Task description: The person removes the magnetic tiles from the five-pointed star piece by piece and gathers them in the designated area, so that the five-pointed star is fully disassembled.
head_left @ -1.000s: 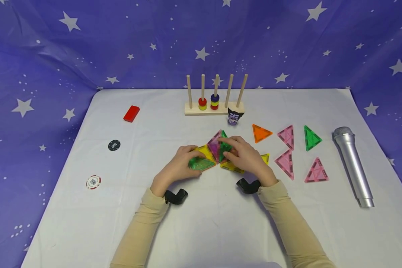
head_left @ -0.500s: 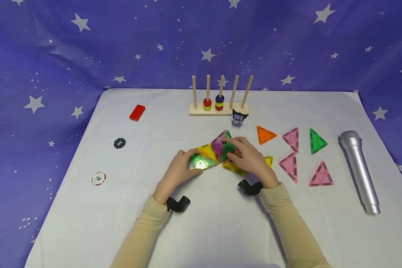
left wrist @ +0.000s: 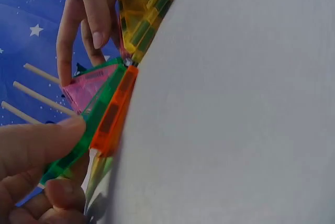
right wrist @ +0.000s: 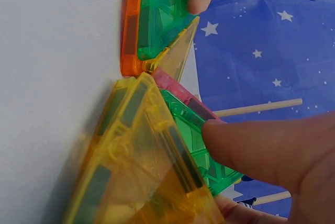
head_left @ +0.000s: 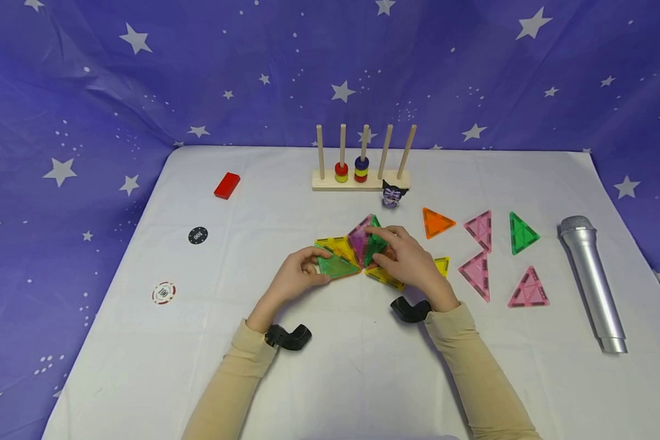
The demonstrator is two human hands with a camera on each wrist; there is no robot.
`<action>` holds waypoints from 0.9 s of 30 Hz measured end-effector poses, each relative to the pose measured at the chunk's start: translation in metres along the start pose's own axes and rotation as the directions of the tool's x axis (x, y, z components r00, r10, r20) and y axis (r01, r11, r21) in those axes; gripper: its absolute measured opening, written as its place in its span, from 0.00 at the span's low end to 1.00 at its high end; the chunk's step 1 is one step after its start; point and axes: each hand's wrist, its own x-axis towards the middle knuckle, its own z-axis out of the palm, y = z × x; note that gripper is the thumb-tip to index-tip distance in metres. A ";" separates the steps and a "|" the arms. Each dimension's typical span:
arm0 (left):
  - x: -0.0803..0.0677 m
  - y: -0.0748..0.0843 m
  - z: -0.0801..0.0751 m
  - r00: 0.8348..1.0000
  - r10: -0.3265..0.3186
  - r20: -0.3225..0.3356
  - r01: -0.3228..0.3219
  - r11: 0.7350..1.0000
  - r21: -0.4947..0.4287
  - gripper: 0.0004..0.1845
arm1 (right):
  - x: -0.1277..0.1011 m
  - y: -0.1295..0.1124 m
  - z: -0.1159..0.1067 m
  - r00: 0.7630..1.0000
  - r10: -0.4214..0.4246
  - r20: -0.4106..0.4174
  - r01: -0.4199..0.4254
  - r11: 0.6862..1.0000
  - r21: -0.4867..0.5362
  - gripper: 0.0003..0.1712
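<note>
Green tile (head_left: 335, 266) now tilted up in left hand (head_left: 294, 278)

Counted on the white table

Five loose triangle tiles (head_left: 477, 229) are seen, three pink, one orange, one green; two poker chips (head_left: 164, 293); five pegs on one wooden rack (head_left: 361, 181); one microphone (head_left: 592, 282); one red block (head_left: 227, 185); one small figure (head_left: 393, 193).

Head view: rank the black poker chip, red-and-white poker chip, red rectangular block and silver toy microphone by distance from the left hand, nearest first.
1. Black poker chip, left of the left hand.
2. Red-and-white poker chip, farther left, nearer the front edge.
3. Red rectangular block, far-left.
4. Silver toy microphone, far right.
</note>
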 end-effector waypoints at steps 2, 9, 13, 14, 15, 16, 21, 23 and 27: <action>0.000 0.001 -0.001 1.000 -0.019 0.007 0.019 0.999 -0.034 0.23 | 0.000 0.000 0.000 1.000 0.000 -0.002 0.000 1.000 -0.006 0.32; -0.005 0.019 -0.003 0.999 -0.027 0.025 0.030 0.993 -0.110 0.24 | -0.001 0.001 -0.001 1.000 0.001 0.001 -0.001 1.000 -0.006 0.34; -0.004 0.016 -0.005 0.999 -0.015 0.042 0.022 0.985 -0.170 0.24 | -0.001 0.002 -0.001 1.000 -0.002 0.005 0.002 1.000 0.000 0.35; -0.004 0.015 -0.005 0.999 -0.012 0.047 0.020 0.983 -0.181 0.24 | -0.001 0.001 -0.002 1.000 -0.003 0.005 0.003 1.000 0.002 0.35; -0.004 0.015 -0.005 0.999 -0.011 0.053 0.021 0.981 -0.193 0.24 | -0.001 0.001 -0.002 1.000 -0.005 0.006 0.005 1.000 0.004 0.35; -0.005 0.018 -0.006 0.998 -0.020 0.059 0.032 0.979 -0.203 0.25 | -0.001 0.001 -0.002 1.000 -0.007 0.007 0.007 1.000 0.005 0.35; -0.003 0.011 -0.007 0.997 -0.010 0.079 0.032 0.961 -0.275 0.27 | 0.000 0.001 -0.002 1.000 -0.005 0.010 0.005 1.000 0.005 0.36; -0.002 0.004 -0.006 0.997 0.004 0.077 0.019 0.954 -0.301 0.27 | 0.000 0.001 -0.002 1.000 -0.002 0.010 0.002 1.000 0.007 0.36; 0.001 -0.007 -0.004 0.998 0.031 0.054 -0.013 0.950 -0.311 0.27 | 0.001 0.002 0.000 1.000 0.004 0.008 -0.004 1.000 0.008 0.37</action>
